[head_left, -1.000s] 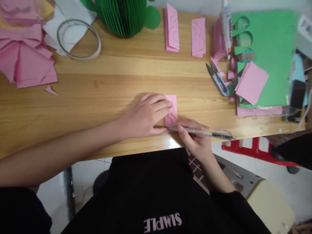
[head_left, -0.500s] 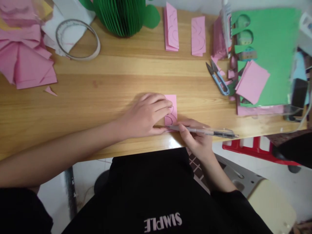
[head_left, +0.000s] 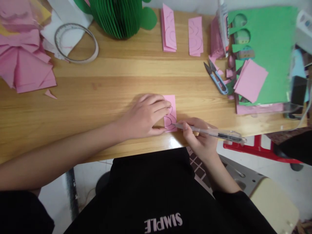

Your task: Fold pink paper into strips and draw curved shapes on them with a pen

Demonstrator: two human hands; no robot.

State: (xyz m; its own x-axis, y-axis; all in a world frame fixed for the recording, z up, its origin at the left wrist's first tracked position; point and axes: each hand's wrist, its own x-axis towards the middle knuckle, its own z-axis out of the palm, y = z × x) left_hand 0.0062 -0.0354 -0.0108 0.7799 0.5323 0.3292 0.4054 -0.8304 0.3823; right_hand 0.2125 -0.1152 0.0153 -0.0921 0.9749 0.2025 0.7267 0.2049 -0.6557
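A small pink paper (head_left: pixel 171 118) with curved dark lines drawn on it lies near the table's front edge. My left hand (head_left: pixel 149 115) rests flat across its left side, fingers stretched out and thumb apart, partly covering the drawing. Between the fingers of my right hand (head_left: pixel 201 136) is a clear pen (head_left: pixel 214 132), held slanting. Its tip is at the lower part of the drawn curves; I cannot tell whether it touches the paper.
Two folded pink papers (head_left: pixel 195 35) with similar lines lie at the back. Blue thread snips (head_left: pixel 216 78) sit at right, beside a green sheet (head_left: pixel 275 55) and stacked pink cards (head_left: pixel 251 80). A tape roll (head_left: pixel 96 50), a green honeycomb paper ball (head_left: pixel 117 19) and pink folded paper (head_left: pixel 31 65) are leftward.
My right hand and the pen have moved a little to the right, away from my left thumb. More of the pink paper's lower part shows. My left hand stays on the paper.
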